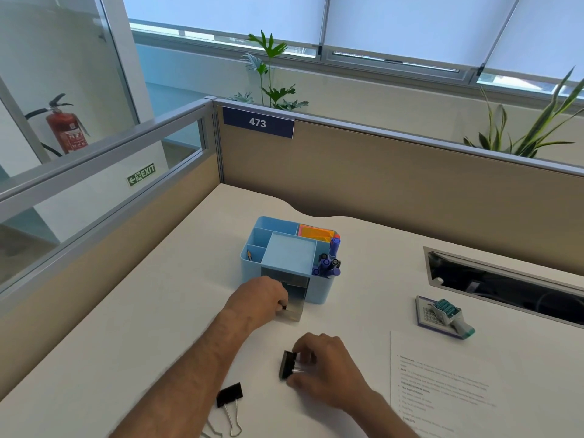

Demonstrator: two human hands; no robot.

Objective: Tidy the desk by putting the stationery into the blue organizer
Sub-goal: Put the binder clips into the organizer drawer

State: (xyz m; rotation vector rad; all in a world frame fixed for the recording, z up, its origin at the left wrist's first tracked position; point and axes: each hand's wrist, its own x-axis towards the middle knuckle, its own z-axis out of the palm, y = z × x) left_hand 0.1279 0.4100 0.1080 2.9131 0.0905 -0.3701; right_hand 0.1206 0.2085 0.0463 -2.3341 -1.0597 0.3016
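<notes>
The blue organizer [252, 235] stands mid-desk, with purple markers [330, 263] in its right compartment and orange sticky notes [316, 233] at its back. Its clear drawer [295, 303] is pulled out at the front. My left hand [256, 300] grips the drawer's small dark knob. My right hand [325, 371] pinches a black binder clip [287, 365] by its wire handles, just above the desk in front of the organizer. A second black binder clip [229, 395] lies on the desk near my left forearm.
A teal roller stamp [450, 316] rests on a purple-edged pad at the right. A printed sheet [448, 387] lies at the lower right. A cable slot [505, 286] opens in the desk behind them. Partition walls [379, 172] close the back and left.
</notes>
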